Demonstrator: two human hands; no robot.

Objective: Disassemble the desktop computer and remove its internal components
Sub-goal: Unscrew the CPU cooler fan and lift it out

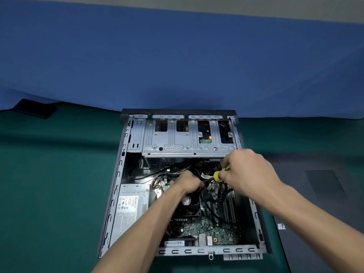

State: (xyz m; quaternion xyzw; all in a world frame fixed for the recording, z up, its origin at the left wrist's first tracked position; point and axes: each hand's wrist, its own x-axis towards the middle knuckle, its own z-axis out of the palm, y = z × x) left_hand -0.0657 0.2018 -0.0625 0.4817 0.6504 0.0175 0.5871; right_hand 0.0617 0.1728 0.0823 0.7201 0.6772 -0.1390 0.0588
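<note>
Open computer case [178, 182] lying flat on green table [49, 174], side panel off. Both hands reaching into its upper middle, just below silver drive cage [185, 140]. Right hand [248, 174] curled round yellow-and-black screwdriver [220, 174], tip hidden among cables. Left hand [187, 183] curled over black cables [206, 201] above fan [190, 203]; exact hold unclear. Power supply [131, 205] left of left forearm. Green circuit board [206, 229] between forearms. Dark panel [319, 194] on table right of case.
</note>
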